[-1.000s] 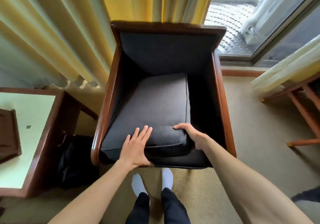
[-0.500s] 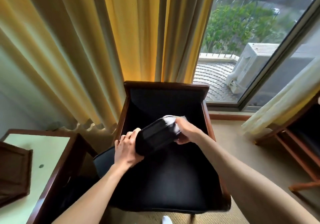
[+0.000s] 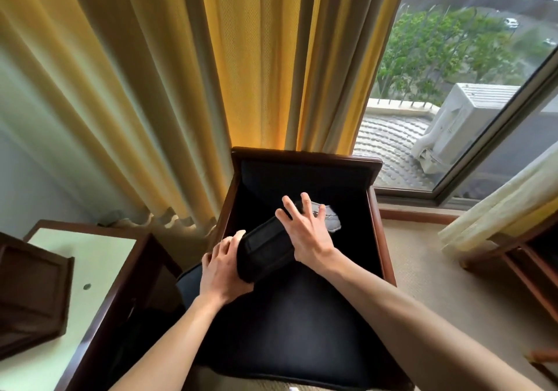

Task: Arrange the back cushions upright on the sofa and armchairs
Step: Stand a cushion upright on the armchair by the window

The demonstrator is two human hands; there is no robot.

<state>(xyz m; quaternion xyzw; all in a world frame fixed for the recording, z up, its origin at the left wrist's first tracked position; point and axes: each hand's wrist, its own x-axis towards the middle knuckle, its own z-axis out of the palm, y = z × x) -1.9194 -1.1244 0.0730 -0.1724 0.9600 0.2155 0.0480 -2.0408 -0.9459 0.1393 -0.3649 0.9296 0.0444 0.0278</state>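
Note:
A dark back cushion (image 3: 265, 251) stands tilted on edge above the seat of a wood-framed armchair (image 3: 305, 156), with a grey label (image 3: 332, 220) showing at its far end. My left hand (image 3: 222, 268) grips the cushion's near left corner. My right hand (image 3: 308, 233) lies on the cushion's upper side with fingers spread, pressing rather than gripping. The chair's dark backrest is behind the cushion, and the cushion's far face is hidden.
A side table (image 3: 81, 257) with a pale top and a dark wooden tray (image 3: 30, 294) stands close on the left. Yellow curtains (image 3: 241, 58) hang behind the chair. A window (image 3: 453, 88) is at the right, with another wooden chair frame (image 3: 525, 273) on the carpet.
The cushion lay flat on the seat a second ago; both hands lifted its front edge up and back. My right hand has since opened its grip and spread its fingers over the cushion.

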